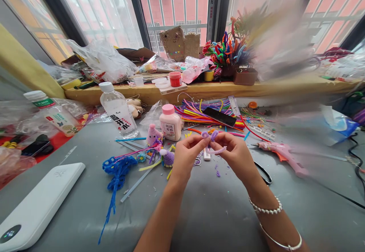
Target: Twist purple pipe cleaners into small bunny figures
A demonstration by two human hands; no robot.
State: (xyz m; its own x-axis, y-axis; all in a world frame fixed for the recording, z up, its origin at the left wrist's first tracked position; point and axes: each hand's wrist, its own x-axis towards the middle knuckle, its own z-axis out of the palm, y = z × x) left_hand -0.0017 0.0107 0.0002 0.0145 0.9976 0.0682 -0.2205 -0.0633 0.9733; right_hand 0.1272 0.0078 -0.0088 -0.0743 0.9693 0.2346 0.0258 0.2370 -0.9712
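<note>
My left hand (186, 155) and my right hand (234, 153) meet above the grey table (205, 206), fingertips pinched together on a small purple pipe-cleaner piece (209, 134) with two loops on top. A pale pink fuzzy tail of it (219, 151) sticks out under my right fingers. My right wrist wears a pearl bracelet and a silver bangle. Just left of my left hand lie a purple knitted-looking figure (168, 157) and a pink fuzzy figure (154, 134).
A pink glue gun (281, 153) lies to the right, scissors (264, 174) behind my right wrist. A pink-capped bottle (170, 122), a water bottle (119, 111), a pile of coloured pipe cleaners (199, 115), a blue pipe-cleaner shape (118, 168) and a white power bank (37, 206) surround the hands.
</note>
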